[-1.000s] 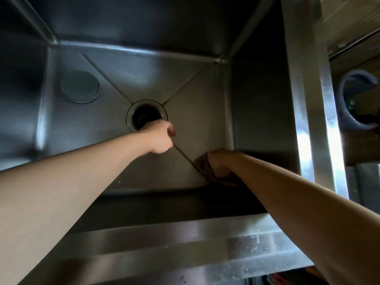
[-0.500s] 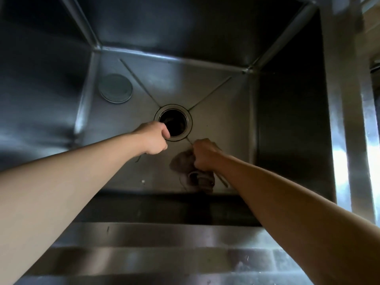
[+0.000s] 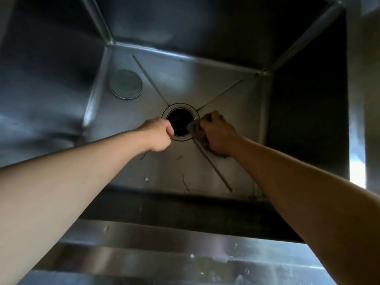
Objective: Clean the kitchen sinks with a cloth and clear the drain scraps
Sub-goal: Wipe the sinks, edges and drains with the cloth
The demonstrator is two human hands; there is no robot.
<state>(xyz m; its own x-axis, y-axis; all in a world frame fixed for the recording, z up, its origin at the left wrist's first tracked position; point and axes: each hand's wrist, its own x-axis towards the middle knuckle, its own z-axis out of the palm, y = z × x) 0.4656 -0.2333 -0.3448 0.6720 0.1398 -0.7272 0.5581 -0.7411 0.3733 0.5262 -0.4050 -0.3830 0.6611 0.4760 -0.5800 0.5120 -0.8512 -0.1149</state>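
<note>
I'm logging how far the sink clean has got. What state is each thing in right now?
drain: open, no strainer or stopper in it
round cover: lying flat on the sink floor, back left
cloth: bunched, pressed at the drain's right rim
right hand: gripping the cloth
left hand: fingers curled, contents hidden
sink floor: scraps and strands near the front

No readable text, label, brand, number or sign anywhere in the head view. Only bare, unmarked steel on the sink (image 3: 216,83) walls and floor, on the drain (image 3: 180,122) ring and on the round cover (image 3: 125,84) lying at the far left of the floor.
</note>
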